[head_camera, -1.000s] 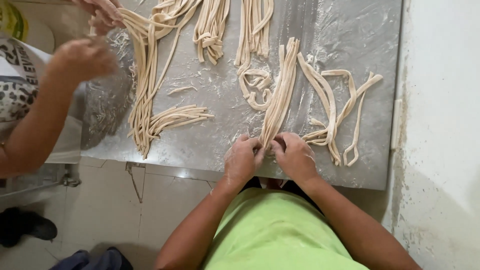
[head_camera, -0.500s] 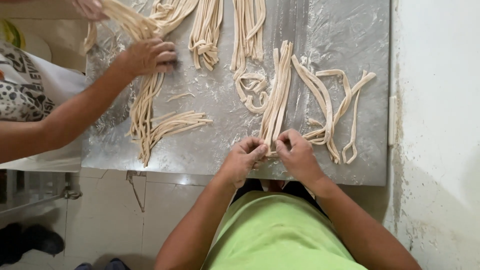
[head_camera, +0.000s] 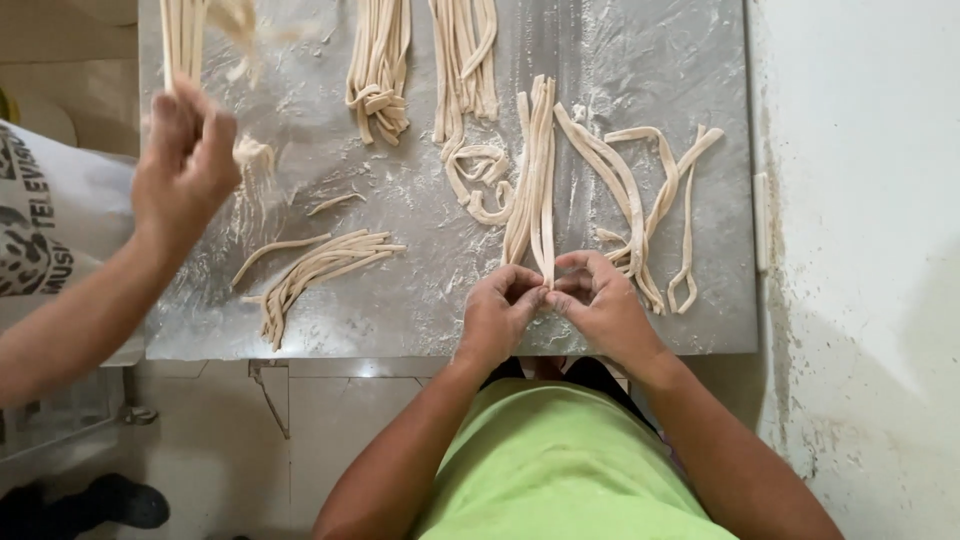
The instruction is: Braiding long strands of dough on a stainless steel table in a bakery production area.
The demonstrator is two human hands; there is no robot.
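My left hand (head_camera: pixel 497 313) and my right hand (head_camera: pixel 598 302) meet at the near edge of a floured metal table (head_camera: pixel 420 300). Both pinch the near ends of a straight bundle of pale dough strands (head_camera: pixel 533 170) that runs away from me across the table. Right of the bundle lie looped dough strands (head_camera: pixel 655 200), touching my right hand's knuckles. I wear a light green shirt.
Another person's hand (head_camera: pixel 186 165) at the left lifts blurred dough strands above the table. A small loose bunch of strands (head_camera: pixel 320 265) lies near the left front. Further bunches (head_camera: pixel 378 70), (head_camera: pixel 470 110) lie at the back. A white wall (head_camera: pixel 860 250) stands to the right.
The other person's hand rose off the table, lifting the long strands from the left side. My fingers closed tighter together on the bundle's near ends.
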